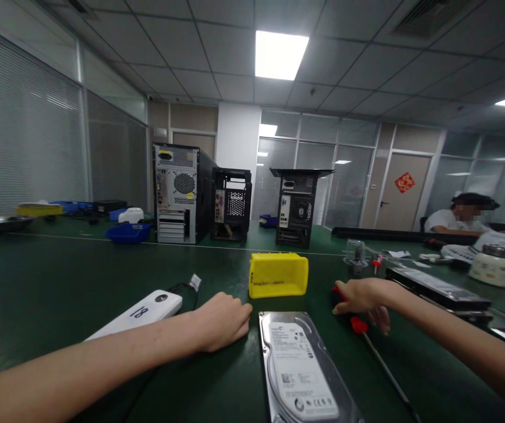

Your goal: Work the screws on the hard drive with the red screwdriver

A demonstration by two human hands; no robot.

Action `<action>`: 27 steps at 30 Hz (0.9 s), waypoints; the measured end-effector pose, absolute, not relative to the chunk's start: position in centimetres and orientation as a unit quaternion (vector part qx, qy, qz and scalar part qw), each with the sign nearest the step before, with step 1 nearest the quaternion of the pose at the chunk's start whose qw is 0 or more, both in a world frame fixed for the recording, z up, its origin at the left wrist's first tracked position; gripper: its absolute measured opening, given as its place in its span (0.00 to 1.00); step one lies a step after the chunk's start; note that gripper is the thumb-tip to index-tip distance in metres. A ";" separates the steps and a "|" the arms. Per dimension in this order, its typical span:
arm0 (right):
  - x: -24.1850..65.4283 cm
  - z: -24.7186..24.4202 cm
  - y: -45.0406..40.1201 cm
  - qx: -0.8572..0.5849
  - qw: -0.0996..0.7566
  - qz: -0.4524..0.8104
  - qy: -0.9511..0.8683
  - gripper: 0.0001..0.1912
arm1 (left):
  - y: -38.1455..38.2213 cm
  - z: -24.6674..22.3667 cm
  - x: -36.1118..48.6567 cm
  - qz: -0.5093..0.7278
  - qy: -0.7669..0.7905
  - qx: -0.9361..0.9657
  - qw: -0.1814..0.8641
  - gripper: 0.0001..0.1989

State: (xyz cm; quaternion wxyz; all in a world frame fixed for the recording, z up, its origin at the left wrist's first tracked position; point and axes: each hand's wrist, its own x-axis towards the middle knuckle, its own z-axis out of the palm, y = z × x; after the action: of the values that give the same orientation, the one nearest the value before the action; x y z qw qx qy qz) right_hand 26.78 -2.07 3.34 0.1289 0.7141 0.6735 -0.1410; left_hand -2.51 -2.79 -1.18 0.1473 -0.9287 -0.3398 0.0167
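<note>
My right hand (362, 298) is on the red and black handle of a screwdriver (382, 359), its thumb and forefinger around the handle's far end and its other fingers loose. The screwdriver lies on the table with its long shaft pointing toward me. My left hand (225, 320) rests on the table in a loose fist; its palm is hidden and no object shows in it. Just right of that fist, a hard drive (299, 367) lies label up. Beyond the drive a yellow plastic bin (279, 276) lies on its side, its opening facing me.
A white power bank (142, 314) marked 18 lies by my left forearm. More hard drives (440, 288) are stacked under my right forearm's far side. Computer cases (177, 194) stand at the back. A blue bin (128, 233), a jar (491, 265) and a seated person (459, 217) are farther off.
</note>
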 end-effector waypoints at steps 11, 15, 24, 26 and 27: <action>26.1 9.1 -3.4 0.471 -0.159 -0.418 0.761 0.28 | -2.4 -0.9 -2.8 0.008 -0.325 -0.940 0.106 0.16; 22.7 11.9 -4.8 0.357 -0.329 -0.381 0.787 0.26 | -2.2 0.0 -3.1 0.018 -0.261 -0.965 -0.002 0.14; 18.8 8.3 -3.6 0.286 -0.405 -0.340 0.799 0.25 | -2.2 1.0 -3.3 0.025 -0.172 -0.974 -0.146 0.18; 18.9 8.1 -3.6 0.282 -0.393 -0.349 0.802 0.25 | -2.2 1.0 -3.3 0.026 -0.171 -0.975 -0.143 0.18; 19.0 8.1 -3.6 0.283 -0.388 -0.351 0.804 0.25 | -2.3 1.1 -3.4 0.028 -0.171 -0.974 -0.144 0.19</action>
State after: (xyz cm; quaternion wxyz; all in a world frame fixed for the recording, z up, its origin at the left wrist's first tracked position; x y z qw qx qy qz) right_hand 18.98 -3.60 8.14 -0.3882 0.2828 0.8039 -0.3508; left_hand -3.36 -2.27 1.06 -0.1439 -0.9743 -0.1712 0.0279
